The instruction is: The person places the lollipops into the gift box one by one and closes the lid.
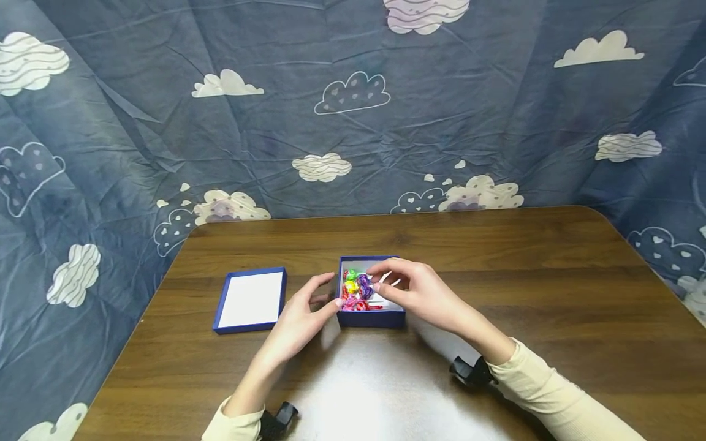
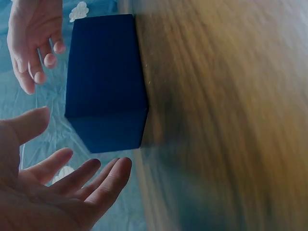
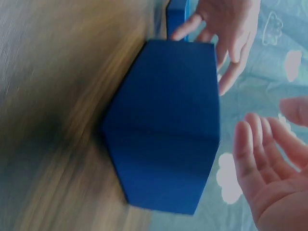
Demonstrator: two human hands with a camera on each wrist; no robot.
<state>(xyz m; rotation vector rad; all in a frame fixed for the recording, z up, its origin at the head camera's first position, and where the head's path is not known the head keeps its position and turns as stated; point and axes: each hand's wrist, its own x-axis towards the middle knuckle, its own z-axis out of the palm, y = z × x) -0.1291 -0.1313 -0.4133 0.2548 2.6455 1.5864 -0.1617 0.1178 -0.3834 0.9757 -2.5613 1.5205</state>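
A small dark-blue box [image 1: 369,318] stands open at the table's middle, with several bright wrapped sweets [image 1: 355,288] inside. My left hand [image 1: 331,291] lies at its left side with relaxed fingers, the thumb by the front-left corner. My right hand [image 1: 375,278] hovers over the box, fingers loosely bent above the sweets and holding nothing. The left wrist view shows the box [image 2: 106,82] between my spread left hand [image 2: 84,139] and my right hand [image 2: 38,53]. The right wrist view shows the box [image 3: 163,139], my open right hand [image 3: 267,118] and my left hand [image 3: 221,43].
The box's lid [image 1: 250,300] lies upside down, white inside up, left of the box. The brown wooden table [image 1: 551,275] is backed by a blue cloud-print cloth [image 1: 353,122]. Black wrist mounts [image 1: 469,370] sit at my cuffs.
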